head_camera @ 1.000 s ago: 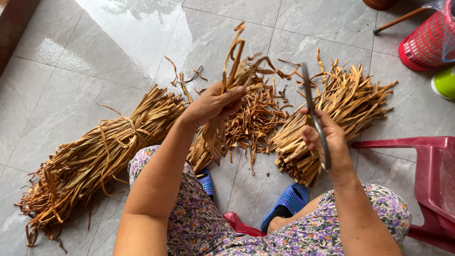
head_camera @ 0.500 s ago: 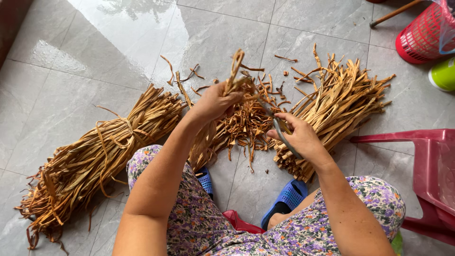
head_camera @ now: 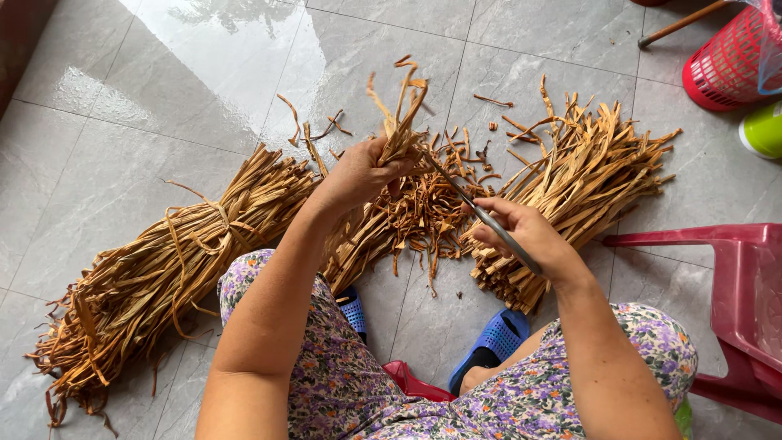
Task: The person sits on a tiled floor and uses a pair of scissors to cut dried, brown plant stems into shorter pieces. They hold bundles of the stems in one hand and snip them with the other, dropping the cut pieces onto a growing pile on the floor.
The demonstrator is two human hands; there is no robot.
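My left hand (head_camera: 362,173) grips a bunch of dried brown reed strips (head_camera: 401,110) and holds their curled tips up above the floor. My right hand (head_camera: 525,236) holds metal scissors (head_camera: 476,210), whose blades point up-left and reach the bunch just beside my left thumb. Under both hands lies a heap of short cut scraps (head_camera: 428,216).
A large tied bundle of strips (head_camera: 175,265) lies at the left on the grey tiled floor, a trimmed stack (head_camera: 582,183) at the right. A red plastic chair (head_camera: 733,285) stands at the right edge, a red basket (head_camera: 733,65) at top right. Blue sandals (head_camera: 497,342) are on my feet.
My right hand swung the scissors from upright at the right down and left to the bunch in my left hand. The left hand kept its hold on the strips.
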